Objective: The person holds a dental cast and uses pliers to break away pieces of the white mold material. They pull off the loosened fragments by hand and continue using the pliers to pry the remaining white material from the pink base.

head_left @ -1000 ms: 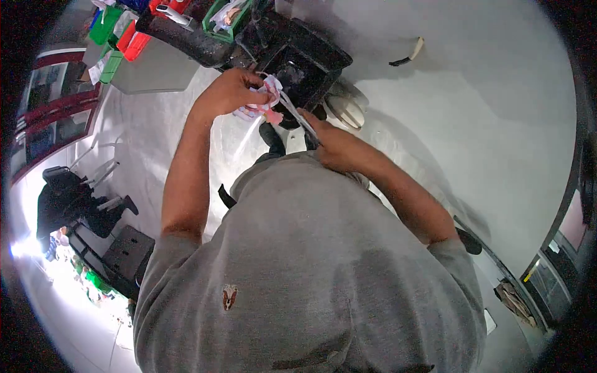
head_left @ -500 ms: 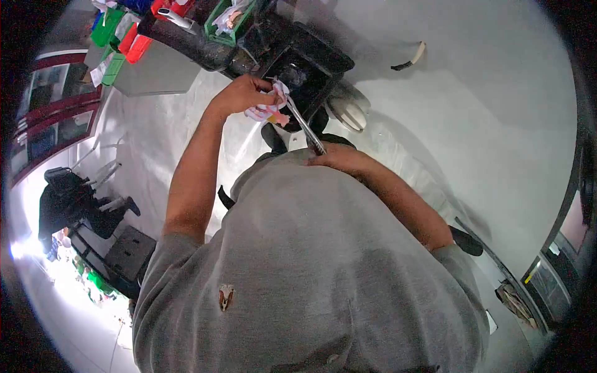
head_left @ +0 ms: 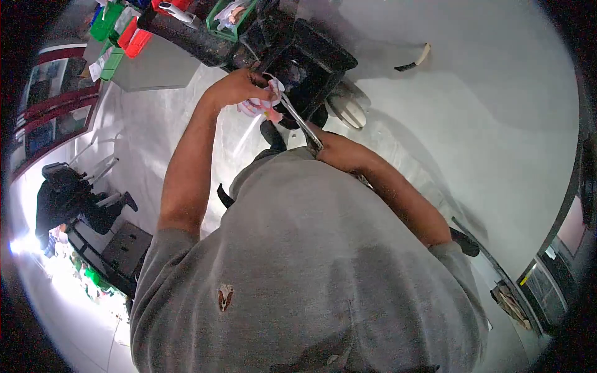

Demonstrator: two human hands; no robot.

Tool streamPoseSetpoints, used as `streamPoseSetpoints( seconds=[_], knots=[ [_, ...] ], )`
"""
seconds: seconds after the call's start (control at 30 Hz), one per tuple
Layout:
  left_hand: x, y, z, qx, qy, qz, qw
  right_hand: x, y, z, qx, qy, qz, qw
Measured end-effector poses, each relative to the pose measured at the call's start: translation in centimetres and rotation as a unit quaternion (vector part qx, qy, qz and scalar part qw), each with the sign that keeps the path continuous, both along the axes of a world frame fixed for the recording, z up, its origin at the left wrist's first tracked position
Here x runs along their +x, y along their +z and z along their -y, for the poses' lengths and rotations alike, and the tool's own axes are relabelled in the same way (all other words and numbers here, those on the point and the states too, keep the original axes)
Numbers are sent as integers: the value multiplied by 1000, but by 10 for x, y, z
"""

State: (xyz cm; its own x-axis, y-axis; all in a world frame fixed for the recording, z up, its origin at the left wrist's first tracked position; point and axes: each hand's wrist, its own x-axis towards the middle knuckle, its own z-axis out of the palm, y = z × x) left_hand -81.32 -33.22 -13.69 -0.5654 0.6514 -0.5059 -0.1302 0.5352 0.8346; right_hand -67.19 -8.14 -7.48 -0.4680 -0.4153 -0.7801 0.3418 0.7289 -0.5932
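My left hand [head_left: 239, 88] is closed on a small pink and white printed piece of cloth [head_left: 254, 107], which hangs from the fingers. A pair of long silver scissors [head_left: 301, 122] slants up from my right hand [head_left: 339, 151], whose fingers are wrapped round the handle end. The far tips of the scissors are right at the cloth's edge, beside my left fingertips. Behind both, a black open box [head_left: 311, 59] stands on the far side of my hands. Part of my right fingers is hidden behind the wrist and tool.
A green bin [head_left: 231, 18] with scraps in it sits at the top, near red bins [head_left: 135, 38] and another green bin [head_left: 112, 63]. A curved black and cream object [head_left: 414, 58] lies at upper right. A dark-clothed person [head_left: 65, 196] is at far left.
My left hand has moved slightly left and up with the cloth. My right hand has shifted a little upward, and the scissors still point at the cloth.
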Motion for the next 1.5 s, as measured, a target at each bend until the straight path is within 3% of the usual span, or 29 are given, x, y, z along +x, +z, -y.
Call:
streamPoseSetpoints(
  seconds=[0.3,0.47,0.57,0.83,0.87,0.93,0.97,1.0,1.13,1.23,1.37,1.43,1.5],
  knots=[
    [-3,38,-9,-25,-1,-30,999,10,6,6,-46,-61,-67,995],
    [-8,21,-10,-31,-13,-9,999,15,-11,7,-3,-99,-17,995],
    [-6,20,-9,-22,-19,-17,999,22,-34,0,-35,-97,-80,991],
    [-3,9,-1,-48,-20,13,999,10,-7,4,22,-91,-52,994],
    [1,11,1,-17,35,71,997,11,-10,3,21,-89,-53,994],
    [2,5,5,17,87,126,988,14,-15,-2,-134,-124,-99,978],
    [6,-9,12,77,112,171,976,14,-13,-6,-133,-126,-100,978],
    [7,-18,16,136,137,216,957,9,-4,-8,-120,-105,-75,984],
    [20,-11,18,163,219,256,927,-1,16,-16,-139,-62,-29,988],
    [20,-9,16,157,214,229,937,-13,28,-19,-79,-3,-22,997],
    [18,11,9,98,230,175,952,-19,28,-22,-120,-8,-62,991],
    [12,6,10,100,150,154,971,-24,29,-23,-112,10,-43,993],
    [15,12,8,91,164,139,972,-26,29,-25,-107,25,-51,993]
  ],
)
